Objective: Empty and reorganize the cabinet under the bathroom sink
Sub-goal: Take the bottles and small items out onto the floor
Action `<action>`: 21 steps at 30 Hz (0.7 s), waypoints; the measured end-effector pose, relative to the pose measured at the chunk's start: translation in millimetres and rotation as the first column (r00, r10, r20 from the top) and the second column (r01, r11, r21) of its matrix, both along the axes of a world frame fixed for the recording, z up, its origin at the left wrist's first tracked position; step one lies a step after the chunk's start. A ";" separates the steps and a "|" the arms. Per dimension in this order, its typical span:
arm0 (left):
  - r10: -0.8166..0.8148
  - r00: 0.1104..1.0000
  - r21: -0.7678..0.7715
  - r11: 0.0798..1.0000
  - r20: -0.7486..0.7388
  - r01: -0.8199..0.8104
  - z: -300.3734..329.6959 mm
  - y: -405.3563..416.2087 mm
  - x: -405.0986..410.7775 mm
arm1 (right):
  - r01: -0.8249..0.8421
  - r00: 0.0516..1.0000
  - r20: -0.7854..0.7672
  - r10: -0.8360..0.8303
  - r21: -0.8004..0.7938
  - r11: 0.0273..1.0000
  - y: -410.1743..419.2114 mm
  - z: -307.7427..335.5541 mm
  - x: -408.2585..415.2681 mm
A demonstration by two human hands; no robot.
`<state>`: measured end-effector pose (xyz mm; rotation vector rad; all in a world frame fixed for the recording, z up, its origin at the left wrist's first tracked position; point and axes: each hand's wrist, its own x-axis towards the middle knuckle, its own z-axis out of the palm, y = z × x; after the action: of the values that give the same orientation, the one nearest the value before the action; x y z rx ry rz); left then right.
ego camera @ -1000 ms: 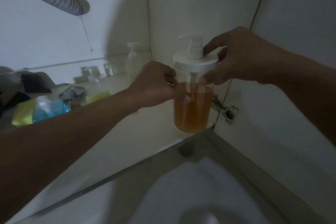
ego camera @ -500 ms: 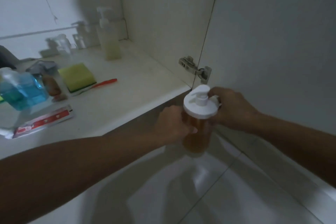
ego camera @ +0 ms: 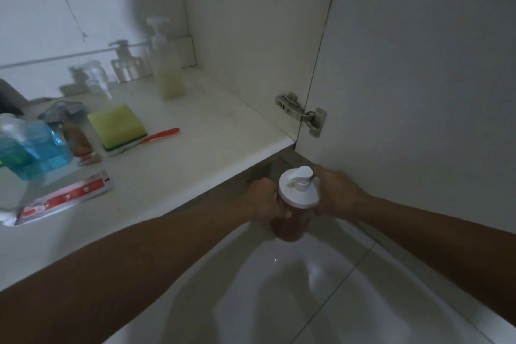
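Holding a round pump bottle (ego camera: pixel 293 212) just outside the cabinet, below the front edge of the shelf (ego camera: pixel 195 148) and above the shiny white floor tiles (ego camera: pixel 279 301). Left hand (ego camera: pixel 265 201) wrapping tight around the clear side, full of orange-brown soap. Right hand (ego camera: pixel 337 195) gripping the flat white cap, close by the stubby pump head.

Showing a smooth white shelf, a bit dusty, still carrying things. Sitting at the back, by the side wall: a tall see-through pump bottle (ego camera: pixel 167 64) with pale yellow liquid. Standing beside it, blurry: a clear square bottle (ego camera: pixel 125 64) and a small clear sprayer (ego camera: pixel 97 78). Lying nearer the front: a soft yellow sponge (ego camera: pixel 116 124) with a green underside, touching a thin red toothbrush (ego camera: pixel 160 134). Leaning at the left: a blue see-through bottle (ego camera: pixel 33 148), next to a small brown bottle (ego camera: pixel 78 137). Lying flat near the front edge: a red and white toothpaste tube (ego camera: pixel 64 198).

Hanging open on the right: a plain white door (ego camera: pixel 418 92), held by a shiny metal hinge (ego camera: pixel 301 113). Looking dim and grey all over.
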<state>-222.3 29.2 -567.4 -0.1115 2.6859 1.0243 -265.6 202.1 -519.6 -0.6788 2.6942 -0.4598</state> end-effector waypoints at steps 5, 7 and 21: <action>-0.102 0.992 -0.045 0.993 0.072 0.105 74.2 -20.1 -3.9 | -0.167 0.980 -0.044 0.193 0.341 0.925 -20.4 71.3 -16.3; -0.037 0.997 -0.024 0.999 0.072 0.039 111.4 -40.2 -3.7 | -0.212 0.968 -0.062 0.244 0.320 0.924 -36.7 104.4 -20.7; 0.358 0.926 -0.382 0.844 -0.123 -0.377 202.3 -241.8 24.3 | -0.485 0.863 -0.218 0.456 -0.103 0.869 -233.2 156.6 -80.9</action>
<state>-198.0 -212.6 -365.0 -0.7172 2.9475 0.5448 -346.4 -31.1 -363.0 -1.4497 2.5379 -0.4945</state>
